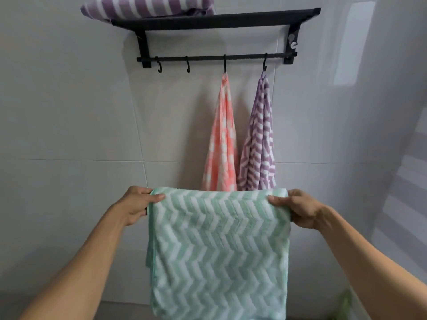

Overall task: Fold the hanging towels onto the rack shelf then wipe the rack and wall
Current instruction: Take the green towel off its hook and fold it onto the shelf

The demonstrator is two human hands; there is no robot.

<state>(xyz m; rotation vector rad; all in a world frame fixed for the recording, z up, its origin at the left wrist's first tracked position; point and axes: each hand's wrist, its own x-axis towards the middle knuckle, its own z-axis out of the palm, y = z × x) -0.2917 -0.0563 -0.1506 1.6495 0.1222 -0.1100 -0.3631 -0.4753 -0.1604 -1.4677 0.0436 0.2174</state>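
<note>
A green and white zigzag towel [217, 250] hangs doubled over in front of me, held up by its top fold. My left hand [138, 204] pinches its upper left corner and my right hand [298, 207] pinches its upper right corner. Above, a black wall rack [231, 19] carries a folded purple striped towel [147, 6] on the left of its shelf. From the rail's hooks hang a pink and white towel [223, 144] and a purple zigzag towel [260, 144], side by side at the right.
Two bare hooks [159, 65] sit on the left part of the rail. The white tiled wall [80, 112] runs behind the rack, and a glossy side wall [381, 112] closes in at the right. A small green object [345, 303] shows at the bottom right.
</note>
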